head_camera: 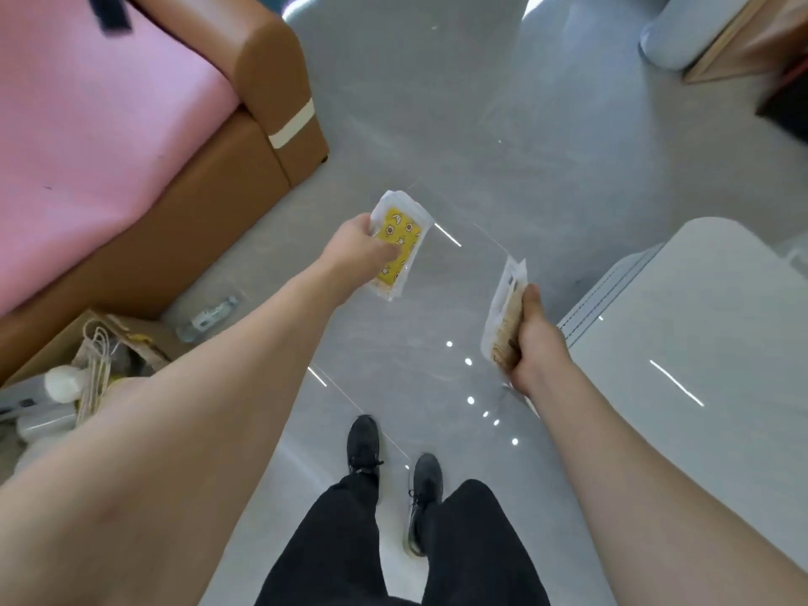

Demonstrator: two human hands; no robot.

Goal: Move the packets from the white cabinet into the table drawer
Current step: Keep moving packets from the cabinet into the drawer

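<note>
My left hand [356, 251] grips a white packet with a yellow patterned face [400, 242], held out over the grey floor. My right hand [533, 347] grips a second packet [503, 317], white with a tan print, turned edge-on toward me. Both arms reach forward at about waist height. A white cabinet or table top [699, 334] stands just right of my right hand. No drawer shows in this view.
A brown sofa with a pink cover [109, 146] fills the left. A cardboard box of bags and bottles [87, 365] sits at its foot, with a plastic bottle [207, 319] on the floor. My legs and black shoes [393, 470] stand on glossy grey tiles.
</note>
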